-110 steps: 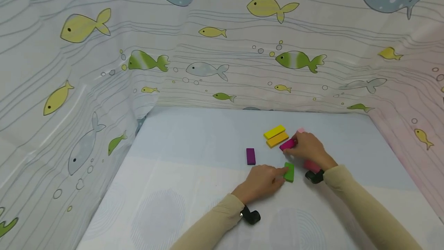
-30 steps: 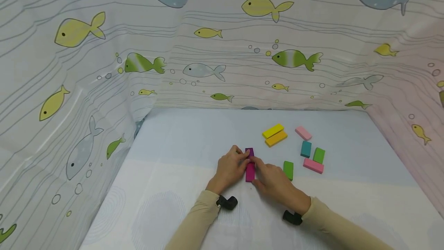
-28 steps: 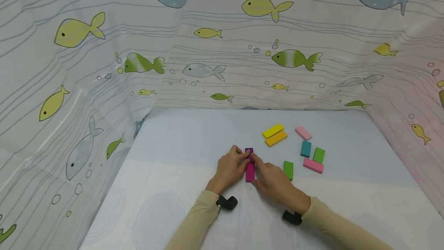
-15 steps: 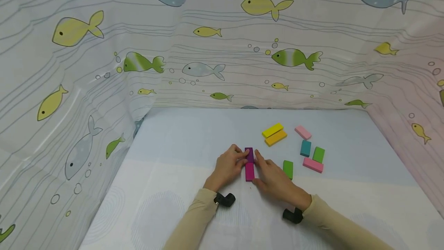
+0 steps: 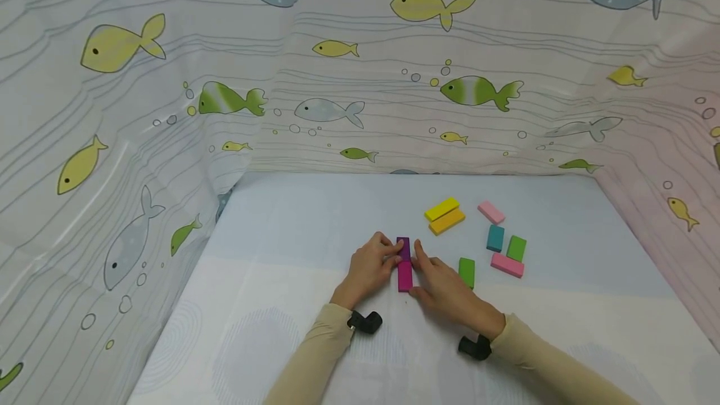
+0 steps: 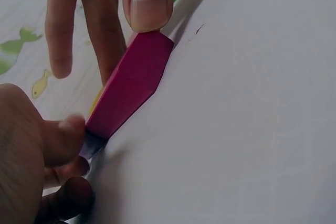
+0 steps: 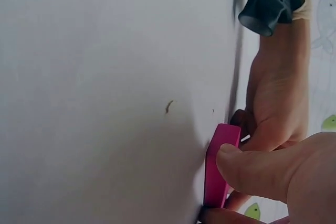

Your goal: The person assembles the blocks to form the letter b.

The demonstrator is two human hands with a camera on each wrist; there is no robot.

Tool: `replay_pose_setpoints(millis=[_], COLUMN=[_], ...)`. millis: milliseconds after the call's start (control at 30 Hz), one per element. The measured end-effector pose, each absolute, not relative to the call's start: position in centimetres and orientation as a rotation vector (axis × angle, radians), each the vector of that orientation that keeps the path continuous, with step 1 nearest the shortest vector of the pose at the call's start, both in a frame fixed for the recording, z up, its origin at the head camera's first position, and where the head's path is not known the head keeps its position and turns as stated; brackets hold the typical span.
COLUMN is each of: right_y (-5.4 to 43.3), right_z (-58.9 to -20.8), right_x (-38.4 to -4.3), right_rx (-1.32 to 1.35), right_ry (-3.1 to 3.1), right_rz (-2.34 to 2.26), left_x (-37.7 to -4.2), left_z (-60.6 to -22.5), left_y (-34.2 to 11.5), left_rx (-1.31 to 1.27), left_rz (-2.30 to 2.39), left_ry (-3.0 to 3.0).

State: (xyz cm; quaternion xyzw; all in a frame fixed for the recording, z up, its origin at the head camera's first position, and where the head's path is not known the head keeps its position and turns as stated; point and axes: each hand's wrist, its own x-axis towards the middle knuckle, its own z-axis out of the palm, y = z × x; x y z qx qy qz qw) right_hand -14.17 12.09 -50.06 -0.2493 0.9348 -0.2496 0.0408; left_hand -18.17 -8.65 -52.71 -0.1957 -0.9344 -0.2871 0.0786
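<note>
A purple block [image 5: 404, 247] and a magenta block [image 5: 404, 277] lie end to end on the table. My left hand [image 5: 367, 269] holds the purple block from its left side, forefinger and thumb tips bent against it. On the other side, my right hand [image 5: 448, 295] has its thumb at the near right corner of the magenta block and its fingers extended along the purple one. Seen from the right wrist, the thumb presses the face of the magenta block [image 7: 216, 174]. In the left wrist view, the magenta block [image 6: 131, 82] largely hides the purple one.
Behind the hands lie a yellow block [image 5: 442, 209] and an orange-yellow block [image 5: 447, 222]. To the right are a light pink block [image 5: 491, 212], a teal block [image 5: 495, 238], a green block [image 5: 516, 249], a pink block [image 5: 507, 265] and another green block [image 5: 466, 272].
The magenta block came left from the block group to the purple block's near end. Both hands moved left to it. Lately my right forefinger shifted off the blocks to their right side.
</note>
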Motion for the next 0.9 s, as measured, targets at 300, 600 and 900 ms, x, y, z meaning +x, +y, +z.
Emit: replay_pose_setpoints(millis=[300,600,900], right_y=[12.13,11.81,11.7], right_z=[-50.0,-50.26,-50.27], right_x=[-14.11,-14.08,-13.96], right_rx=[-0.758,-0.728,-0.719], right_ry=[2.882,2.882,2.869], right_rz=[-0.864,-0.896,-0.901], left_x=[-18.41,-18.42,-18.95], left_z=[-53.1,-52.82,-52.67], left_y=[-8.78,-8.87,-9.56], left_rx=[-0.617,-0.627,-0.672], left_rz=[-0.831,-0.839,-0.88], left_ry=[-2.784,-2.762,-2.803])
